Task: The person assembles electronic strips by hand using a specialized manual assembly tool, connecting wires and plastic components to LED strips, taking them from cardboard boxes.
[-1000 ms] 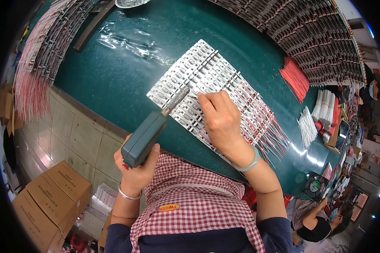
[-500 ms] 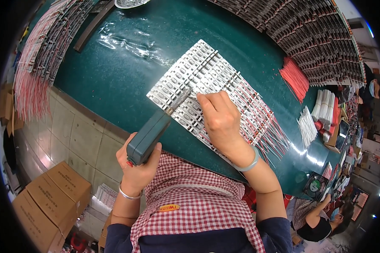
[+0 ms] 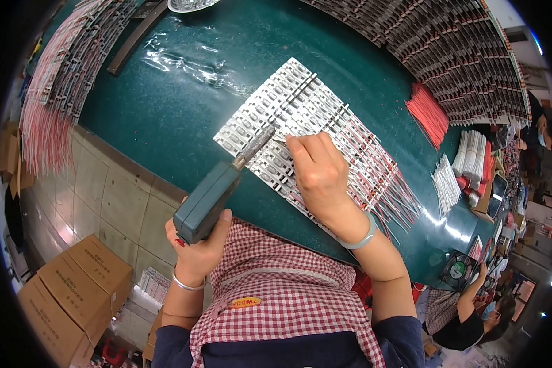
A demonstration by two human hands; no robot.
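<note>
My left hand (image 3: 197,245) is wrapped round the grip of a dark green soldering gun (image 3: 207,199). Its metal barrel slants up and right, and the tip lies over a panel of small white and silver pieces (image 3: 300,86) in rows on the table. My right hand (image 3: 319,175) is closed in a pinch just right of the tip, over the panel's middle. A thin white wire end (image 3: 280,138) shows at the fingertips; the fingers hide the rest. Red and white wires (image 3: 398,196) trail off the panel's lower right side.
Bundles of red wires (image 3: 428,113) and white wires (image 3: 446,187) lie right on the green table (image 3: 165,110). Stacked wired panels stand at the far right (image 3: 454,55) and left (image 3: 73,73). A small fan (image 3: 459,270) sits near a co-worker (image 3: 466,313). Cardboard boxes (image 3: 80,288) stand lower left.
My left hand and the soldering gun have shifted slightly down and left, showing more of the barrel. My right hand holds its place on the panel. The co-worker's arm has moved.
</note>
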